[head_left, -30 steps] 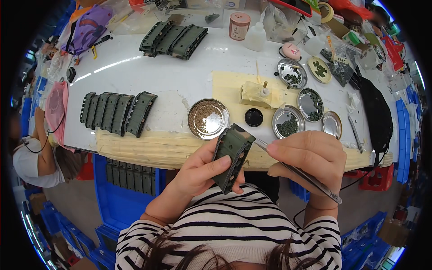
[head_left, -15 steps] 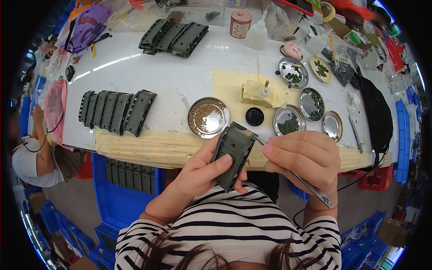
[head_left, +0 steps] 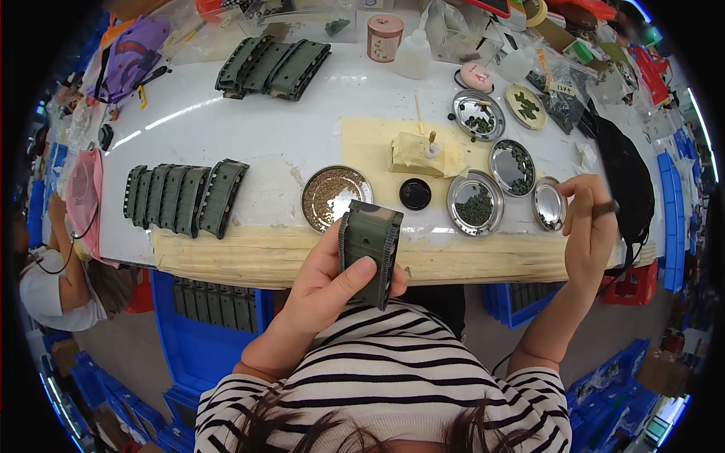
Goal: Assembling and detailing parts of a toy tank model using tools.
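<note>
My left hand [head_left: 325, 283] is closed around a dark green camouflage plastic part [head_left: 368, 249] with toothed long edges and a small hole in its face. The thumb presses on its front, and it stands nearly upright before my chest. My right hand [head_left: 589, 234] is raised at the right, fingers curled together beside a small steel dish [head_left: 549, 204]. A short dark piece shows between its fingers; what it is I cannot make out. Close to the held part are a steel dish of brown granules [head_left: 336, 198] and a black round lid [head_left: 414, 194].
Similar green parts stand in a row [head_left: 175, 198] at left and in a group [head_left: 273, 66] at the back. Steel dishes of small green pieces [head_left: 476, 204] lie right of a tape-wrapped block [head_left: 427, 155]. A black bag [head_left: 625, 174] lies at far right; a blue bin [head_left: 204, 347] is below the table.
My right hand has moved away from the green part to the right, by the small dish. The tweezers it held are no longer plainly seen. The part has turned more upright in my left hand.
</note>
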A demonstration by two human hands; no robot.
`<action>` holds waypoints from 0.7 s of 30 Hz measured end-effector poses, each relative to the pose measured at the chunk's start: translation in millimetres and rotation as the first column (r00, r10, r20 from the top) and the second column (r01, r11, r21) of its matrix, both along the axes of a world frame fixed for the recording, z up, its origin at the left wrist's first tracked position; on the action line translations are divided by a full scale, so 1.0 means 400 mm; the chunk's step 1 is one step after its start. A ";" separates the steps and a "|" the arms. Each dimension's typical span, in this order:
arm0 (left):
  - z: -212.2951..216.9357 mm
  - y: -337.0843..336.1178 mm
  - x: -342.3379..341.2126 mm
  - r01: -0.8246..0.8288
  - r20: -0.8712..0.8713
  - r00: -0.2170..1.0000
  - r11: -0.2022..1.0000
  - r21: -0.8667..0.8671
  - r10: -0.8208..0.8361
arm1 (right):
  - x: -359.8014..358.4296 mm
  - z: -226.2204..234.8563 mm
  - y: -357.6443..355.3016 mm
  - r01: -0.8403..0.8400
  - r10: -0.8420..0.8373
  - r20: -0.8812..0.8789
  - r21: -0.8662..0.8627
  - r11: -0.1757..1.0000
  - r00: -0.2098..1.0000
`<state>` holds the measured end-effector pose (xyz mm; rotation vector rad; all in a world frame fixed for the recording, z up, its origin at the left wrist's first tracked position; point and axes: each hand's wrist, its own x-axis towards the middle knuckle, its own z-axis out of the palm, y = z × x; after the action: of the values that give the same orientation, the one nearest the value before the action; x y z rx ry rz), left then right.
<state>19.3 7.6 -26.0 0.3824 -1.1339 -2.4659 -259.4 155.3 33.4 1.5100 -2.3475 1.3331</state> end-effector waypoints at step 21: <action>0.002 0.017 0.001 -0.055 0.081 0.995 0.997 -0.050 0.059 | -0.085 -0.065 0.000 0.012 0.066 -0.120 0.554 0.832 0.991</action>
<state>19.7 14.5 -25.2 0.5001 -1.1959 -2.3891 -293.6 155.2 7.5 1.6902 -2.7712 0.5267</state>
